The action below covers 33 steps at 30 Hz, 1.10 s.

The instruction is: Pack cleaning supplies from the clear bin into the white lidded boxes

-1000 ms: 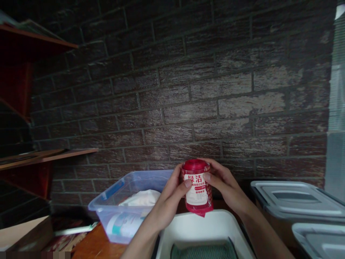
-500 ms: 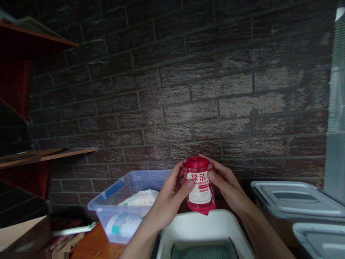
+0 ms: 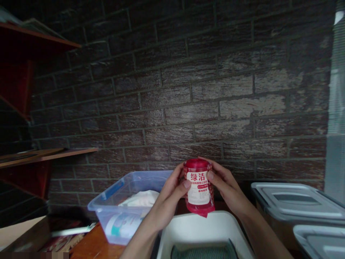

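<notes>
Between both my hands is a red roll of garbage bags (image 3: 198,189), upright, with a white label bearing large red characters turned toward me. My left hand (image 3: 169,194) grips its left side, the thumb at the label's edge. On the right side, my right hand (image 3: 222,180) holds it with the thumb on the label and the fingers behind, partly hidden. A loose red flap hangs from the roll's bottom. Just below it stands a white bin (image 3: 199,228), with a dark green textured item (image 3: 205,251) inside.
A translucent blue plastic box (image 3: 99,204) at left holds a white cloth-like item (image 3: 141,198) and a white and teal package (image 3: 122,225). Grey-lidded boxes (image 3: 299,201) stand at right. Wooden shelves (image 3: 54,156) jut out at left, before a dark brick wall (image 3: 178,93).
The roll has turned slightly, its label shifting a little to the left. My left thumb has slid a bit left toward the label's edge. Both hands stay on the roll.
</notes>
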Tool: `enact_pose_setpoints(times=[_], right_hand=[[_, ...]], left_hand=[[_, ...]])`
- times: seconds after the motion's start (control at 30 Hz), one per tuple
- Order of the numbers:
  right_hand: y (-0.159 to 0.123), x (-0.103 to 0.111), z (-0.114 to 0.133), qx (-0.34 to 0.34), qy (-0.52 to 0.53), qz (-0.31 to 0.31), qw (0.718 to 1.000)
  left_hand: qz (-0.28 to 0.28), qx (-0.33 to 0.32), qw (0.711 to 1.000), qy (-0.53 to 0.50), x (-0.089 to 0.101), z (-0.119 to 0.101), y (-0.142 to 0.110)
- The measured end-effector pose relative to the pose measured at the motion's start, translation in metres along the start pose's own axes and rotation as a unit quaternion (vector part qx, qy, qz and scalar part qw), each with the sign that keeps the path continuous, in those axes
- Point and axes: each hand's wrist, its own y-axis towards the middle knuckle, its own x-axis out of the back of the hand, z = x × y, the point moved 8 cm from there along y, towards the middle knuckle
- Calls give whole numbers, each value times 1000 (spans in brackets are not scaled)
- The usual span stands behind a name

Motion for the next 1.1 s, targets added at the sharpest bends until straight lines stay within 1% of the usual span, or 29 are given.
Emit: enact_pose_setpoints(times=[0.23,0.37,0.57,0.8,1.1], right_hand=[[0,0,-1,-1,5,3,1000],[0,1,-2,-6,7,0,1000],[1,1,0,-4,5,0,1000],[1,3,-4,-7,3,-2,1000],[1,4,-3,1,-4,-2,1000]], left_hand=[[17,-6,1000,-7,-5,-3,0],[14,-9,1000,-4,-6,-6,0],[-6,33,999,-3,-1,2,1],[-4,28,1000,5,0,4,0],[-2,27,1000,4,-1,3,0]])
